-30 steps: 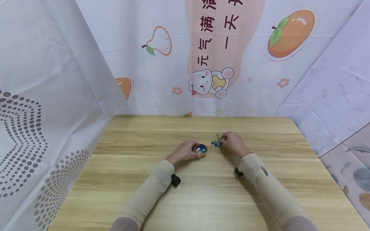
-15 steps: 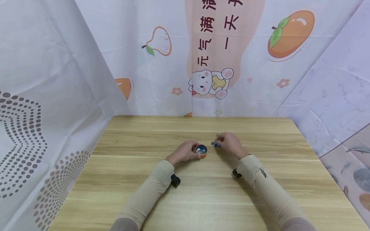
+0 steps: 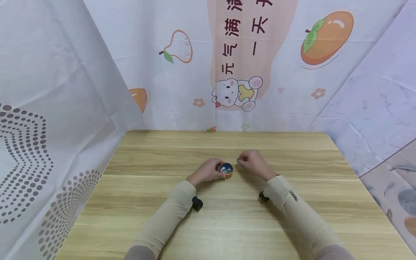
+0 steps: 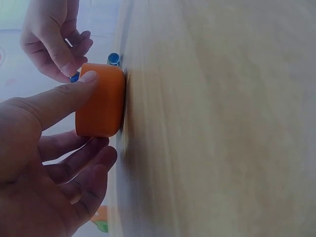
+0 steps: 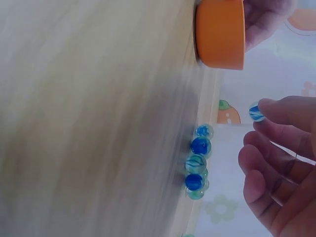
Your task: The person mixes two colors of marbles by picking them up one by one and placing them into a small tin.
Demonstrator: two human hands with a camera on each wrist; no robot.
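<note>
My left hand [image 3: 209, 169] is at the middle of the head view, clamped on the small orange cup [image 4: 102, 106], thumb on one side of it and fingers on the other. The cup stands upright on the wooden tabletop [image 3: 208, 227]; from the head view I look down into its opening, where blue and pale bits show, too small to tell apart. My right hand [image 3: 255, 164], just right of centre in that view, has its fingertips together on a single clear marble [image 5: 256, 112] with blue and white swirls. In the right wrist view that marble is right of centre, held up off the wood and apart from the cup, which is at the top of that frame. Below it and to the left, a huddle of loose marbles [image 5: 200, 146], deep blue and pale green, lies on the tabletop, some of them touching. My beige sleeves [image 3: 167, 211] run up from the bottom of the head view, with a small black device [image 3: 197, 203] near the left cuff. Behind the far edge, a white cloth [image 3: 188, 79] printed with fruit and a cartoon animal fills the upper middle.
</note>
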